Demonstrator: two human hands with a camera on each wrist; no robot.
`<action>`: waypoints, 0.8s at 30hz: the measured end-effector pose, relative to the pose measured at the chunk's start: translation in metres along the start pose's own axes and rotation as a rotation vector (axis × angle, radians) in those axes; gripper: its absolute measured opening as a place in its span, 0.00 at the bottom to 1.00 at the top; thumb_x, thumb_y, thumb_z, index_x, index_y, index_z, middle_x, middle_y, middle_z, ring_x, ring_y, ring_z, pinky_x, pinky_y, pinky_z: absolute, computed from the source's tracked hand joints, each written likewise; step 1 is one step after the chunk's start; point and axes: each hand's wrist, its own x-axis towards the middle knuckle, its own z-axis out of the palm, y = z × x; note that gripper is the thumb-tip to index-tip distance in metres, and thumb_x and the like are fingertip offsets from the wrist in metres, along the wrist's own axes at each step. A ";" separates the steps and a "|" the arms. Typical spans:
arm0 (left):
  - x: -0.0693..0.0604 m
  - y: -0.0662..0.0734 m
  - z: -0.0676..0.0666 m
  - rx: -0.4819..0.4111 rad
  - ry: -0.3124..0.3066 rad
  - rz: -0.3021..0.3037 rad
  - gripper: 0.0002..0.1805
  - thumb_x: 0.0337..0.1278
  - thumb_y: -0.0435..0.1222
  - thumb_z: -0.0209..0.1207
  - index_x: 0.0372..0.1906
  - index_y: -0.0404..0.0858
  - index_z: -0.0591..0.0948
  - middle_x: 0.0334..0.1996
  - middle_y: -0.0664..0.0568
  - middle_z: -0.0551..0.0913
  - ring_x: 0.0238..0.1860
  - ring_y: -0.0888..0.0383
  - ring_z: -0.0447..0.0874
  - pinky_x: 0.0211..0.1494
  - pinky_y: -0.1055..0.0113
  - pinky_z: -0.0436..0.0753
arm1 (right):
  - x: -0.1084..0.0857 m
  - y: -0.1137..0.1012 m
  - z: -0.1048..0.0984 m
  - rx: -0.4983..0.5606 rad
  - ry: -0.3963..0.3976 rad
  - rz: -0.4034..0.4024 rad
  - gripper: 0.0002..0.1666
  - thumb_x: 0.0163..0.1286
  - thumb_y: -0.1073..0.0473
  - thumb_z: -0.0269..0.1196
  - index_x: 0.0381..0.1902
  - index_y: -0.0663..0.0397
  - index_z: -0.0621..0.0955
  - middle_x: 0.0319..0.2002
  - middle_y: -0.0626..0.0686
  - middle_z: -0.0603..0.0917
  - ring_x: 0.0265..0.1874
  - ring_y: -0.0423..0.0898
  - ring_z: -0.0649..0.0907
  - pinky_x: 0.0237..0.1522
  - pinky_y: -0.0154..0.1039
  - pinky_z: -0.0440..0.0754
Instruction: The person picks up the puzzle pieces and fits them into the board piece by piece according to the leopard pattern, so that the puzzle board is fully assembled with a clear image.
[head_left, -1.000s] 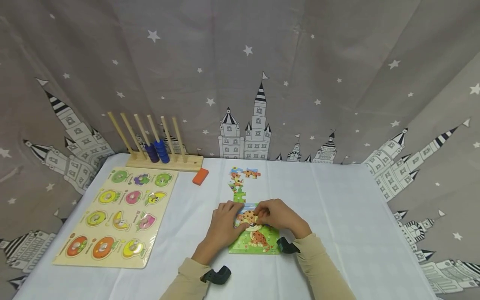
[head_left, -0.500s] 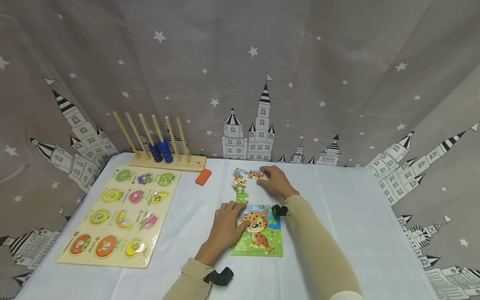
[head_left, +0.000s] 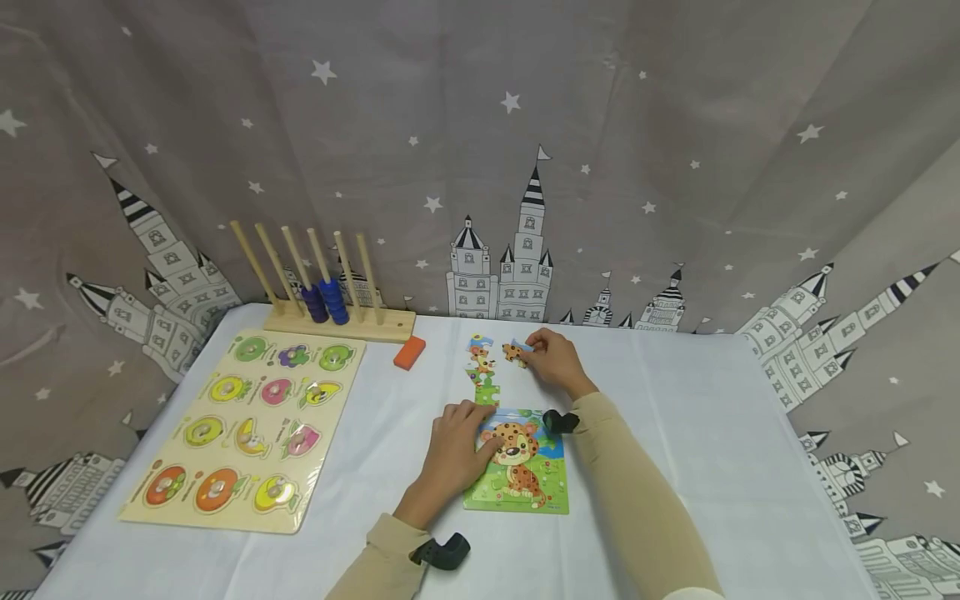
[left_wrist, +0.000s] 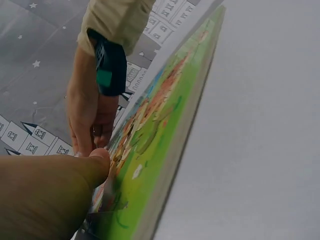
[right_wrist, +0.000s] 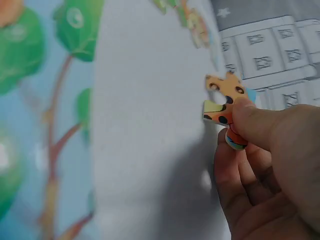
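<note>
Right hand: we pinch the spotted jigsaw piece beyond the leopard puzzle | left hand: rests loosely on the puzzle's left edge | handling: likely light, stiff (knobs may bend); we'd best hold flat faces near one edge

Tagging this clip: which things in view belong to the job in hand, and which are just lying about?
Part of the job:
leopard puzzle board, left hand resting on it
spotted piece, pinched by the right hand
loose puzzle pieces beyond the board

Lying about, untouched:
fruit board
peg rack
orange block
</note>
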 end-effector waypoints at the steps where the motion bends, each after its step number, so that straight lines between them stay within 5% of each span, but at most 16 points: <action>1: 0.000 0.000 0.000 -0.003 0.000 -0.002 0.28 0.61 0.50 0.68 0.63 0.44 0.81 0.52 0.49 0.80 0.54 0.49 0.74 0.54 0.51 0.76 | -0.004 0.002 -0.002 0.017 0.003 -0.002 0.14 0.70 0.50 0.68 0.47 0.52 0.82 0.43 0.54 0.85 0.39 0.48 0.83 0.46 0.45 0.82; 8: 0.001 0.002 0.001 0.012 -0.004 -0.031 0.32 0.57 0.51 0.71 0.65 0.44 0.80 0.52 0.50 0.81 0.53 0.50 0.74 0.52 0.55 0.75 | -0.052 0.005 -0.019 0.106 -0.162 -0.142 0.12 0.69 0.54 0.69 0.48 0.49 0.84 0.40 0.52 0.87 0.34 0.43 0.84 0.39 0.40 0.82; 14: 0.003 0.002 0.000 -0.011 0.000 -0.033 0.36 0.55 0.51 0.72 0.68 0.42 0.76 0.53 0.48 0.81 0.54 0.48 0.74 0.52 0.53 0.75 | -0.084 0.003 -0.013 0.095 -0.288 -0.220 0.08 0.68 0.56 0.71 0.43 0.47 0.85 0.31 0.46 0.85 0.29 0.40 0.80 0.36 0.35 0.79; 24: 0.002 0.001 0.004 -0.003 0.022 -0.005 0.30 0.54 0.50 0.73 0.63 0.49 0.80 0.50 0.51 0.81 0.51 0.50 0.74 0.49 0.55 0.74 | -0.101 0.000 0.001 -0.015 -0.221 -0.225 0.06 0.67 0.58 0.71 0.41 0.47 0.85 0.29 0.44 0.84 0.28 0.38 0.79 0.35 0.35 0.80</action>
